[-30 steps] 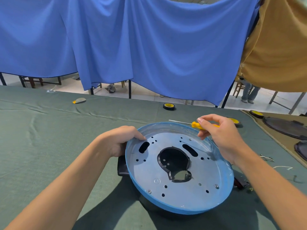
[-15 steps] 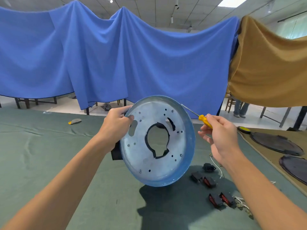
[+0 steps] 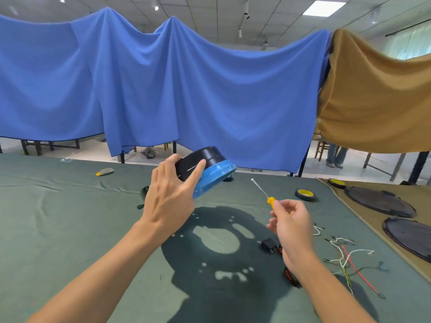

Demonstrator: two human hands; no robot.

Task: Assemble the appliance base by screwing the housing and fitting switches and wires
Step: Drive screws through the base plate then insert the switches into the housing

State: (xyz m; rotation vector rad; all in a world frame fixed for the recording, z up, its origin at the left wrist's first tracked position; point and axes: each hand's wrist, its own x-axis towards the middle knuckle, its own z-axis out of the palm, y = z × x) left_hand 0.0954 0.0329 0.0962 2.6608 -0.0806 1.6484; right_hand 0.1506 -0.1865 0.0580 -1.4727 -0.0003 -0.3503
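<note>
Left grip (image 3: 168, 201): fingers curled round the tilted housing (image 3: 210, 169), held above the surface (image 3: 70, 217).
Right grip (image 3: 293, 229): pinching the yellow screwdriver (image 3: 270, 201) handle.

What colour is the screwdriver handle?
Yellow. The screwdriver handle sticks out above the right hand; the head view shows it clearly.

The left hand (image 3: 168, 201) and the right hand (image 3: 292, 229) are bare. The left forearm (image 3: 112, 259) and the right forearm (image 3: 326, 287) are bare too, all the way to the bottom of the picture. Tendons stand out as long ridges across the back of the left hand. The fingers are long and slim, and both wrists are narrow.
</note>
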